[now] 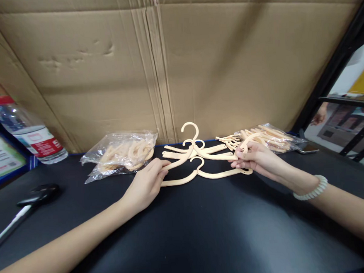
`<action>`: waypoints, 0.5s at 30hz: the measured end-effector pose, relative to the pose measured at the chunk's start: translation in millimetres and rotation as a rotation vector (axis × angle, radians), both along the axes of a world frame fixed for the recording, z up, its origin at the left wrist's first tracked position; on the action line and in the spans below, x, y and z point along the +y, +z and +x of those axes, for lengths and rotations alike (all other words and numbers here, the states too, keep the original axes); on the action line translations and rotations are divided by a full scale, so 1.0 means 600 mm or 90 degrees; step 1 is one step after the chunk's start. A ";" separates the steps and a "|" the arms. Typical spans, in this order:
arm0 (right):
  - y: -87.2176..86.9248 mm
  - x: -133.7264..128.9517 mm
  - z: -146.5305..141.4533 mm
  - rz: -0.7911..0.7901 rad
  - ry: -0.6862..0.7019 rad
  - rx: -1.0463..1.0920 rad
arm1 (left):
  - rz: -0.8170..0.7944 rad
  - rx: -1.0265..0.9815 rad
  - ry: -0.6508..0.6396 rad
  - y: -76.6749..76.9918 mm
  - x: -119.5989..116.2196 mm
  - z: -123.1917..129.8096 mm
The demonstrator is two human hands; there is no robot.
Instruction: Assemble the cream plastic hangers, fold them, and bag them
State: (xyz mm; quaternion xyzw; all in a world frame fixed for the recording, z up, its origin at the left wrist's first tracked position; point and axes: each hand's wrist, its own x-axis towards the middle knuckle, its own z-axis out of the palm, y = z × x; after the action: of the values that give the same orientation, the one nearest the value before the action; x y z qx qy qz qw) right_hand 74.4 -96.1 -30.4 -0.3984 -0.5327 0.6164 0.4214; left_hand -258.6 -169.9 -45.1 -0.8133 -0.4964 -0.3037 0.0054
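Position: the upper hanger (194, 147) lies directly ahead of you, spanning the gap between your two hands, its long axis running left to right and its hook pointing away from you. Neither hand is nearer; each sits at one end. Your left hand (144, 182) pinches the left tip. Your right hand (255, 160) is closed around the right tip, where a curved piece (251, 138) shows above the fingers; whether it belongs to the same hanger cannot be told. The lower hanger (216, 175) lies nearer you, roughly parallel, its left end partly behind your left fingers; contact there is unconfirmed. More pale arms and hooks overlap just behind. Materials: the hangers appear to be smooth, matte, cream plastic with slender, bowed arms. The left bag (121, 155) and right bag (272, 137) are clear, crinkled film holding similar pieces. The table (189, 236) is black, with a soft sheen.
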 end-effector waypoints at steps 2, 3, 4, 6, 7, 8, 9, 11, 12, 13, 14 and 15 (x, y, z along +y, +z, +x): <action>0.000 -0.001 0.000 -0.005 0.012 0.016 | 0.008 0.006 0.006 0.003 -0.002 0.002; -0.001 -0.001 0.000 -0.006 0.025 0.018 | 0.013 0.007 0.010 0.004 -0.002 0.004; -0.001 -0.001 0.001 -0.004 0.036 0.018 | 0.018 0.007 0.013 0.005 -0.003 0.005; 0.001 0.001 0.004 0.016 0.042 0.021 | 0.022 0.009 0.020 0.007 -0.003 0.007; 0.003 0.003 0.006 0.034 0.034 0.028 | 0.020 0.011 0.023 0.008 -0.003 0.008; 0.005 0.006 0.009 0.050 0.025 0.034 | 0.017 0.013 0.027 0.008 -0.003 0.009; 0.009 0.009 0.013 0.064 0.016 0.038 | 0.014 0.015 0.031 0.008 -0.003 0.010; 0.017 0.019 0.025 0.078 0.008 0.035 | 0.009 0.020 0.040 0.008 -0.004 0.010; 0.022 0.024 0.033 0.080 0.008 0.027 | 0.008 0.023 0.043 0.009 -0.004 0.010; 0.027 0.028 0.041 0.083 0.008 0.016 | 0.011 0.025 0.045 0.009 -0.005 0.009; 0.031 0.032 0.050 0.088 0.005 0.007 | 0.019 0.028 0.043 0.009 -0.006 0.009; 0.036 0.036 0.060 0.096 0.001 -0.004 | 0.029 0.032 0.037 0.009 -0.007 0.008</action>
State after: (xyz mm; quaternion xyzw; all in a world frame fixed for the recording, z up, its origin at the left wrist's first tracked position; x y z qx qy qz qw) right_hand 110.2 -74.7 -8.9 -0.3673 -0.5793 0.5736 0.4479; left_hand -253.8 -174.0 -39.5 -0.8053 -0.5128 -0.2939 0.0451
